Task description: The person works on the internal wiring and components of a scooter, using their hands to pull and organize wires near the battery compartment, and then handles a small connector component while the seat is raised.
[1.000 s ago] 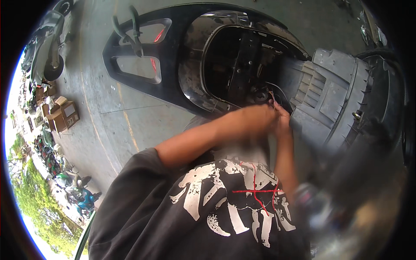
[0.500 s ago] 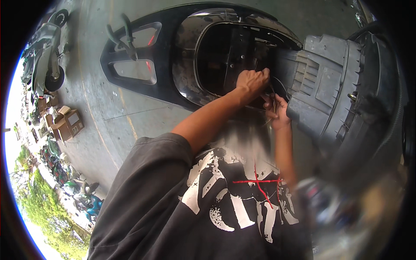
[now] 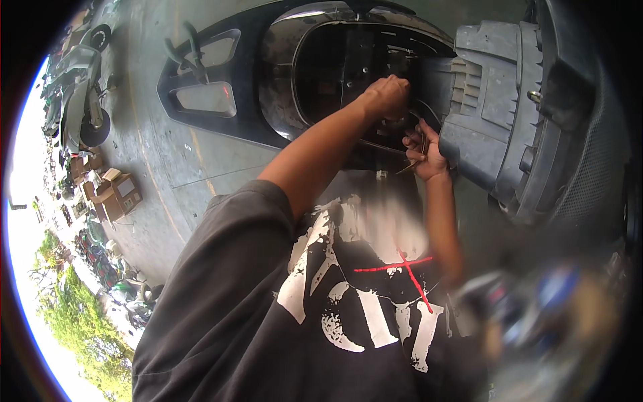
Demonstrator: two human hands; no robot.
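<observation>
My left hand (image 3: 387,97) is closed at the right end of the open under-seat bay (image 3: 328,74) of a scooter. What its fingers hold, if anything, is hidden. Just to the right and nearer, my right hand (image 3: 432,155) is closed around thin brownish wires (image 3: 406,167), whose loose ends stick out toward the left. A dark cable (image 3: 426,108) curves between my hands and the tipped-up grey seat underside (image 3: 492,94). On the scooter's black rear rack (image 3: 201,124) lies a pair of dark-handled pliers (image 3: 194,63).
Behind the raised seat base is a dark mesh-like panel (image 3: 589,161). An open cardboard box (image 3: 117,196) stands on the grey floor (image 3: 157,151) at the left. Another scooter (image 3: 84,94) is parked at the far left, with several more vehicles along the edge. Blurred items lie at lower right.
The view has shifted a little. My left hand has turned, with its knuckles up. My right hand stays beside it on the wires, whose ends now show more plainly.
</observation>
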